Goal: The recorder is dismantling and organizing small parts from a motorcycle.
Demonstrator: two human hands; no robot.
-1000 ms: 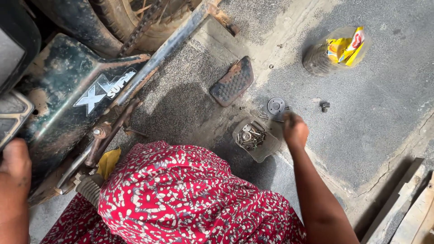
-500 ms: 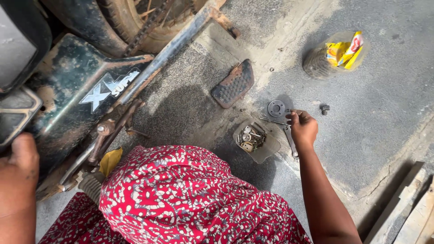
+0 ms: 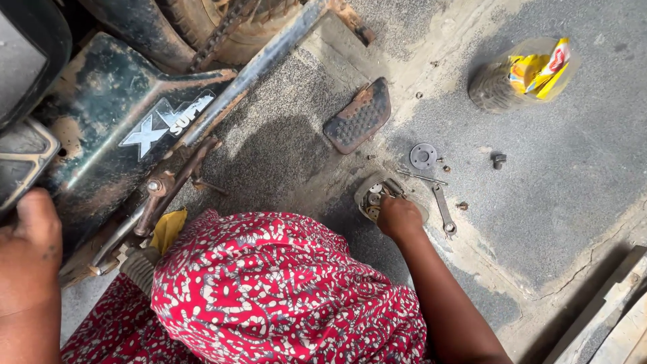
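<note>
Head view, the only one here: compared with half a second back, the right hand [image 3: 399, 217] has pulled in from the flat round metal washer-like disc [image 3: 423, 156] and the grey wrench and now sits over the small round dish of metal bits [image 3: 373, 197] on the ground, fingers curled down into its near edge, so the dish that was fully in view earlier is now partly covered. Can't tell whether it's actually pinching any of the little parts or just touching them, the knuckles hide that. The dish lies right under and just ahead of that hand, on the rough grey concrete floor [image 3: 573, 202]. The grey open-ended wrench [image 3: 442, 209] lies just to the right of the hand, not touching it, with a thin metal rod [image 3: 421, 177] crossing above it and the disc a bit further out. A dark ribbed rubber foot pedal pad [image 3: 358, 116] lies beyond the dish, near the rusty steel frame bar [image 3: 269, 57]. The left hand [image 3: 30, 249] is pressed against the dirty black motorcycle side panel [image 3: 114, 121], fingers bent over its edge. Well apart, top right, a crumpled clear plastic jar with yellow wrapping inside [image 3: 526, 74] lies on its side, and a small dark bolt [image 3: 499, 160] lies loose. The red patterned cloth over the knees [image 3: 269, 290] blocks the ground below the dish.
</note>
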